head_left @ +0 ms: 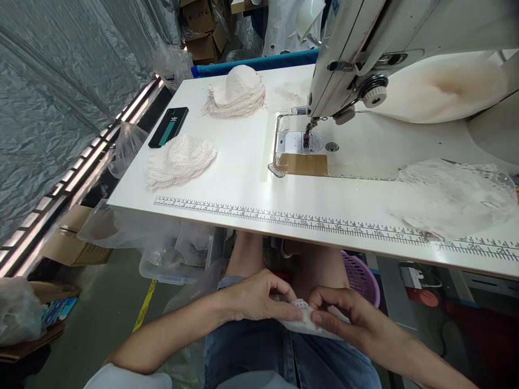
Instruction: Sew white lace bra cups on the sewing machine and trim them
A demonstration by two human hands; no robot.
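Over my lap, a small piece of white lace fabric [303, 319] is pinched between both hands. My left hand [263, 297] grips its left end with thumb and fingers. My right hand [344, 313] closes on it from the other side, the thumb lying along the cloth. Part of the fabric is hidden behind the fingers. On the table ahead stands a white sewing machine [340, 70], its presser foot [307, 139] over the metal needle plate. A stack of white lace pieces [180, 159] lies at the table's left, and another stack of pale cup-shaped pieces [239, 89] sits farther back.
A phone [168, 127] rests near the left edge of the white table [243, 178]. A heap of white lace [458, 197] covers part of the printed ruler at right. Below are a clear plastic bin [174, 270], a purple basket [360, 278] and a cardboard box [75, 237].
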